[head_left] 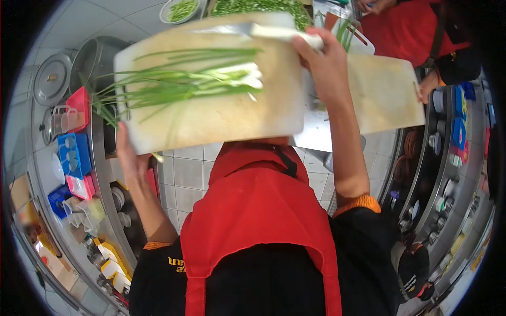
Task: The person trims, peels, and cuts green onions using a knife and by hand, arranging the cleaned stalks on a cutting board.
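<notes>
A white, stained cutting board [211,124] is raised in front of me. Spring onions [184,89] lie across it, white root ends to the right and green tops hanging past its left edge. My left hand [134,152] grips the board at its lower left corner, with part of the fingers hidden behind it. At the upper right, my right hand [328,60] is closed around the white handle of a knife [276,33]. The blade points left over the board's far edge. Whether the right hand also bears the board, I cannot tell.
Chopped greens fill a bowl [167,13] and a wide tray at the back. At right, a co-worker's hand [429,87] touches a second cutting board [387,95]. A large pot [95,60] and blue basket [74,154] stand left. Shelves flank both sides.
</notes>
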